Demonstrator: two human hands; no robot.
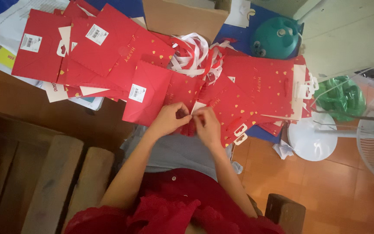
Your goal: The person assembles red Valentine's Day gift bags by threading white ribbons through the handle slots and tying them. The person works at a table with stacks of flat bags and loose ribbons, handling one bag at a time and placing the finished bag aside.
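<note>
Your left hand [168,118] and right hand [207,123] both pinch the near edge of a red paper bag [182,93] lying on the pile just beyond your lap. Pulling unevenly could tear it, or drag the white ribbons [194,54] into a tangle.

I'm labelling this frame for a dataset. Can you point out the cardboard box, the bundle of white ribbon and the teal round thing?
cardboard box [180,18]: head view, on its brown front wall.
white ribbon [192,54]: head view, middle of the looped bundle.
teal round thing [275,38]: head view, centre of its domed top.
</note>
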